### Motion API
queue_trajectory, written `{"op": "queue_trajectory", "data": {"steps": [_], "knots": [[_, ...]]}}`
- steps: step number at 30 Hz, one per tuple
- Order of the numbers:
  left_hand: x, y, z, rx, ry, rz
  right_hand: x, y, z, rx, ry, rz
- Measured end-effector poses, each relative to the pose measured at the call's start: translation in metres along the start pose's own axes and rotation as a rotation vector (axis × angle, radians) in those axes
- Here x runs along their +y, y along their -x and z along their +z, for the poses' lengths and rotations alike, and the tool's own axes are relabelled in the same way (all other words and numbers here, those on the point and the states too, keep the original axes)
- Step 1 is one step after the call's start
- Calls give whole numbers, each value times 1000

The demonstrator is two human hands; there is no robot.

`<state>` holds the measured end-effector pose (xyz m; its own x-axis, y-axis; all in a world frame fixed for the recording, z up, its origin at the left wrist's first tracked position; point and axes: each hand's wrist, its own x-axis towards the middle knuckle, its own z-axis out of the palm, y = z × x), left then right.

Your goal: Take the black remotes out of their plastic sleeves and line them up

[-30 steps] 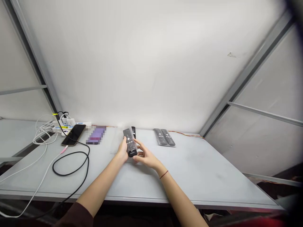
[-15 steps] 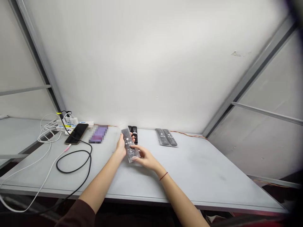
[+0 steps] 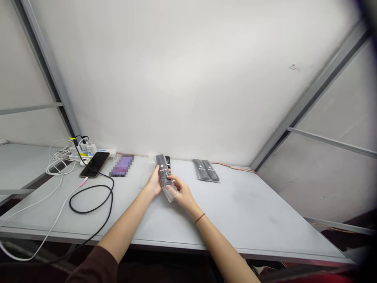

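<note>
A black remote control [image 3: 162, 166] in a clear plastic sleeve [image 3: 171, 194] is held at a slant above the table, buttons facing up. My left hand [image 3: 154, 182] is closed around its left side, with the thumb along the edge. At the lower end, my right hand [image 3: 180, 191] pinches the remote and the loose plastic between thumb and fingers. Behind the held remote, another dark remote [image 3: 168, 162] lies on the table, mostly hidden. To the right, two more sleeved remotes [image 3: 200, 171] lie side by side.
The grey table [image 3: 250, 220] meets a white wall panel [image 3: 194, 78]. On the left are a smartphone [image 3: 95, 164], a pixelated purple item [image 3: 122, 165], a power strip [image 3: 103, 152] with chargers, a looped black cable [image 3: 88, 213] and white cables [image 3: 57, 165]. Thin coloured wires [image 3: 235, 168] run along the back edge.
The held remote has moved slightly up and right, covering more of the dark remotes behind it. Loose plastic now shows beyond its lower end. Both hands keep hold.
</note>
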<state>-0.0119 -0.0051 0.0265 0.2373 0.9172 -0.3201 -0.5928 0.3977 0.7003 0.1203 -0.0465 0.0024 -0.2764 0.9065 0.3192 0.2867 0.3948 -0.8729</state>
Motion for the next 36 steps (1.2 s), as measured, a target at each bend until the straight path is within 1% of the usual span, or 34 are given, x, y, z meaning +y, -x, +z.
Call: {"op": "queue_trajectory", "data": {"steps": [2, 5, 7, 9, 12, 14, 16, 18, 21, 24, 27, 30, 36], "knots": [[4, 0, -1, 34, 42, 7, 1, -1, -1, 12, 8, -8], [10, -2, -3, 83, 125, 74, 2, -2, -3, -1, -36, 3], [13, -2, -5, 90, 164, 116, 3, -2, -7, -62, -75, 42], [16, -2, -6, 81, 176, 148, 1, -2, -12, -171, -103, 58], [18, 0, -7, 47, 163, 187, -3, -2, -19, -318, -129, 4], [17, 2, -7, -12, 112, 185, -7, -1, -22, -365, -128, -15], [14, 3, -6, -74, 58, 176, -9, -1, -23, -401, -114, 0], [11, 5, -5, -108, 39, 174, -9, 0, -22, -430, -87, 23], [9, 7, -3, -111, 22, 178, -7, 1, -20, -432, -64, 38], [10, 9, -1, -109, -19, 171, -3, -1, -20, -420, -69, 15], [10, 11, 1, -110, -58, 147, 0, -3, -20, -382, -41, -10], [9, 13, 2, -114, -134, 134, 0, -3, -21, -355, -9, -5], [6, 13, 0, -175, -268, 123, -6, -3, -22, -307, -57, -25]]}}
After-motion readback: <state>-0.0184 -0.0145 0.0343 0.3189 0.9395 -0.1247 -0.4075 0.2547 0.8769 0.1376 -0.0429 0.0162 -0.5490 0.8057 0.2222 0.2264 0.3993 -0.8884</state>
